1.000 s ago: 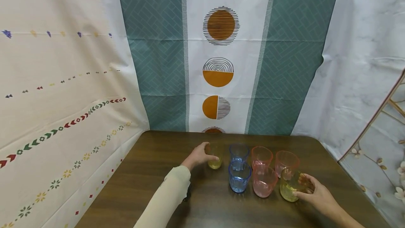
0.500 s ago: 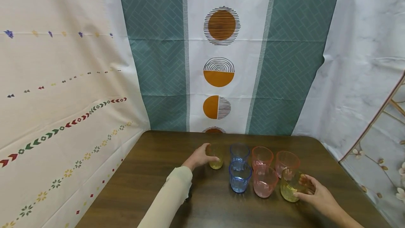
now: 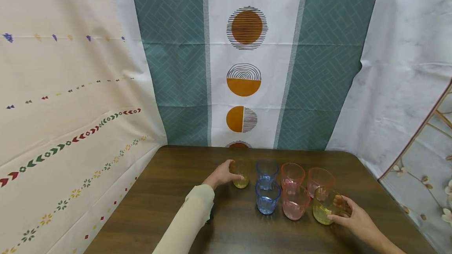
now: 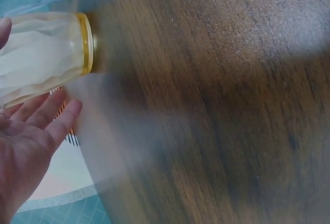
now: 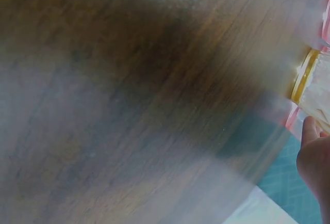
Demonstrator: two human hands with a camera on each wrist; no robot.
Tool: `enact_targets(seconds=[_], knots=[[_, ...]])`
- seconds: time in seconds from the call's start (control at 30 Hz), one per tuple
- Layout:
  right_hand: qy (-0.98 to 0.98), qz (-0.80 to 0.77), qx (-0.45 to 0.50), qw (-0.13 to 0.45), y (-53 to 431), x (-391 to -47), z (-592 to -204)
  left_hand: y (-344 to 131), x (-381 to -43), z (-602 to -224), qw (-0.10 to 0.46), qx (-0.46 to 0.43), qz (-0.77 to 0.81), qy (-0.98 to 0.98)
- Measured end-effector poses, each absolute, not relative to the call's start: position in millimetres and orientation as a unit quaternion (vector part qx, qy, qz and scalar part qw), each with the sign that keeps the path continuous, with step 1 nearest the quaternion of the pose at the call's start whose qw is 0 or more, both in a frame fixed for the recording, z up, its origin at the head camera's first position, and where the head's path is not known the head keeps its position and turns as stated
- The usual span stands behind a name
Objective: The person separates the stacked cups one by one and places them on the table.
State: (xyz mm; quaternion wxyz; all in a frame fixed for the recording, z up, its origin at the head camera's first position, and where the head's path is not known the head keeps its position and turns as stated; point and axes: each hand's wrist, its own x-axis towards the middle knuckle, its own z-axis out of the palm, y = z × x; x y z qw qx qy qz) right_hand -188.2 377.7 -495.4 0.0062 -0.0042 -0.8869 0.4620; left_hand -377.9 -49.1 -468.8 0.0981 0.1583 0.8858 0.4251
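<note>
At the left end of a group of glasses, my left hand point(image 3: 223, 174) grips a yellow glass point(image 3: 241, 180) by its side, thumb in front and fingers behind. That glass point(image 4: 44, 53) stands upright on the table in the left wrist view, partly covered by the thumb. At the right front, my right hand point(image 3: 354, 215) holds another yellow glass point(image 3: 320, 211) between thumb and fingers. In the right wrist view only the base part of this glass point(image 5: 315, 92) shows at the edge, beside the hand point(image 5: 313, 164). Both yellow glasses are tinted and see-through.
Two blue glasses, a front one point(image 3: 267, 202) and a back one point(image 3: 267, 167), stand between the hands. Beside them are three pink glasses: front point(image 3: 294, 209), back middle point(image 3: 292, 172) and back right point(image 3: 319, 179). The brown wooden table point(image 3: 169, 191) meets a patterned curtain point(image 3: 180, 89) behind.
</note>
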Motion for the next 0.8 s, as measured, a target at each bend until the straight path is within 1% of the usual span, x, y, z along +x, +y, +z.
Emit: enact_targets(seconds=[0.17, 0.33, 0.37, 0.43, 0.53, 0.63, 0.8], knots=[[-0.892, 0.452, 0.013, -0.001, 379, -186, -495, -49, -377, -468, 0.104, 0.156, 0.415, 0.891], [-0.919, 0.392, 0.036, -0.021, 387, -181, -494, -60, -372, -465, 0.123, 0.138, 0.398, 0.899], [-0.922, 0.384, 0.038, -0.020, 389, -180, -493, -65, -372, -463, 0.124, 0.133, 0.395, 0.900], [-0.930, 0.366, 0.040, -0.001, 393, -181, -487, -76, -372, -459, 0.118, 0.126, 0.387, 0.906], [-0.939, 0.341, 0.039, 0.034, 398, -186, -473, -98, -373, -448, 0.094, 0.113, 0.361, 0.921], [-0.945, 0.317, 0.036, 0.071, 405, -197, -455, -119, -375, -436, 0.055, 0.104, 0.312, 0.943], [-0.964, 0.241, 0.041, 0.110, 415, -225, -432, -152, -378, -424, -0.017, 0.105, 0.191, 0.976]])
